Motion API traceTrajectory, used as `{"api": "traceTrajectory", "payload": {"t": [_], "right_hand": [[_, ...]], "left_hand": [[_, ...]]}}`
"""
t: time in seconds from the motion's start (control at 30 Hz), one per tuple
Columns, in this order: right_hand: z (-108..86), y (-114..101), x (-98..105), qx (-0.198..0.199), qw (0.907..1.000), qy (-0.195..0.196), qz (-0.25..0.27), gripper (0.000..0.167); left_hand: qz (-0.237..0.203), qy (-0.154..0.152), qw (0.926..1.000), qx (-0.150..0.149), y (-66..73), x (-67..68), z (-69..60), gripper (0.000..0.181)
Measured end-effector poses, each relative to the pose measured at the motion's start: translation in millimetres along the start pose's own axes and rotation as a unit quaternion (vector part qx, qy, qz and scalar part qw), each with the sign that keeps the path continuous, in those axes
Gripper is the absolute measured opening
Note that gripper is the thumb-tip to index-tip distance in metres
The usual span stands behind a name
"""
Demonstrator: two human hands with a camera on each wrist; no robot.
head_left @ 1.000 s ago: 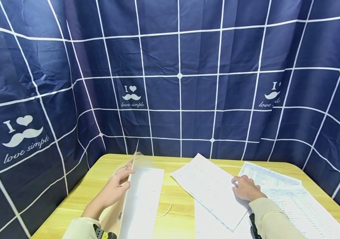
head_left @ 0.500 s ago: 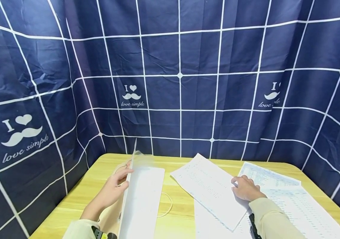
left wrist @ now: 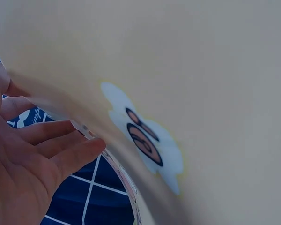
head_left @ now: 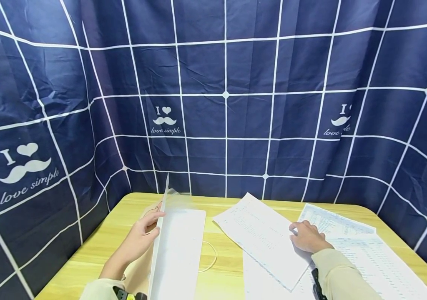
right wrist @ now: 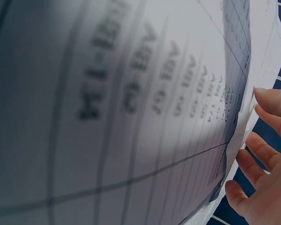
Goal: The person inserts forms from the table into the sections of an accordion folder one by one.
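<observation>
My left hand (head_left: 138, 241) holds the raised cover of a folder (head_left: 179, 250) on the left side of the table. Its inside looks white, and a clear plastic flap stands at the far end. In the left wrist view the cover's beige outside (left wrist: 225, 93) bears a cartoon print, with my thumb and fingers at its edge. On the right, my right hand (head_left: 308, 236) pinches the edge of a printed sheet of paper (head_left: 254, 233) between thumb and forefinger. That sheet slants over other printed papers (head_left: 375, 258). Ruled lines and blurred text fill the right wrist view.
A thin pale cord (head_left: 215, 256) loops out beside the folder. Another printed sheet (head_left: 337, 220) lies at the back right. Bare wood of the table (head_left: 217, 200) shows between folder and papers. A blue curtain (head_left: 206, 116) with white lines hangs behind and at the sides.
The folder cover, with my left hand on it, has tilted slightly left, showing more of the white inside. The right hand and the papers have stayed put.
</observation>
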State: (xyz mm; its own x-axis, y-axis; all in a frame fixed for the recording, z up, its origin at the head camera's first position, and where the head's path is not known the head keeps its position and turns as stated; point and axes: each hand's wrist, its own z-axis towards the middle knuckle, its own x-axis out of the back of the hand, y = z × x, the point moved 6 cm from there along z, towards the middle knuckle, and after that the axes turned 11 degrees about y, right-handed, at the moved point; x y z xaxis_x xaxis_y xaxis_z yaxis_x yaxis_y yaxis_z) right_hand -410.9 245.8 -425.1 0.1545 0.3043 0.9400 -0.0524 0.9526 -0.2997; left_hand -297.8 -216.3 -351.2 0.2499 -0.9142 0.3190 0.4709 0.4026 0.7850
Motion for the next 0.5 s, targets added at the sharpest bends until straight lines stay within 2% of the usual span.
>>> {"api": "traceTrajectory", "payload": {"t": [0.5], "right_hand": [[1.4,-2.3,1.6,0.010,0.9999,0.006,0.001,0.033]], "left_hand": [[-0.017,0.015,0.9997,0.005,-4.5,2.2,-4.5,0.036]]}}
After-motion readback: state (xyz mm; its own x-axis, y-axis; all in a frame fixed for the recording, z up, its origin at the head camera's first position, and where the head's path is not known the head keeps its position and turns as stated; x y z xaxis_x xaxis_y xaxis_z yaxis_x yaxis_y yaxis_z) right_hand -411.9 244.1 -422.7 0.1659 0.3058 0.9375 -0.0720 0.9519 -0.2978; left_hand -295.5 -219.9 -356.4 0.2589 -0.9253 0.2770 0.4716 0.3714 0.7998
